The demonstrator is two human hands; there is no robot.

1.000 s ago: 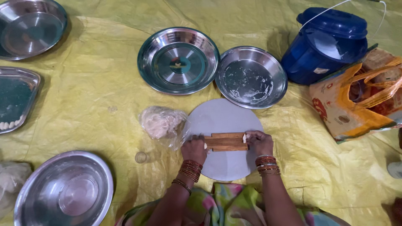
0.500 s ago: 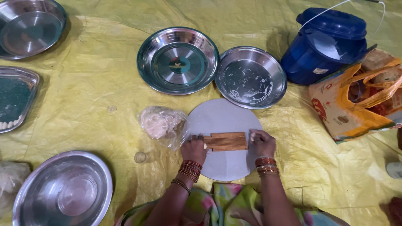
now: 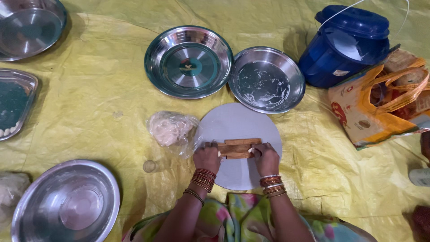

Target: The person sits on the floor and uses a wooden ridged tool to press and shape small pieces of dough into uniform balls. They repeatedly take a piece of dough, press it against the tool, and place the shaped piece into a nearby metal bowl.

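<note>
Head view, lower middle of frame: ridged wooden block (image 3: 238, 148) lies crosswise on the round board (image 3: 237, 123), left hand (image 3: 207, 157) and right hand (image 3: 266, 157) each curled over one end.

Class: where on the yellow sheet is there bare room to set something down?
Free: yellow sheet between the green tray, the large steel plate and the dough bag. Crowded: around the round board, where both hands hold the ridged wooden block.

Clear dough bag (image 3: 172, 130) centre; orange sack (image 3: 380, 107) right.
</note>
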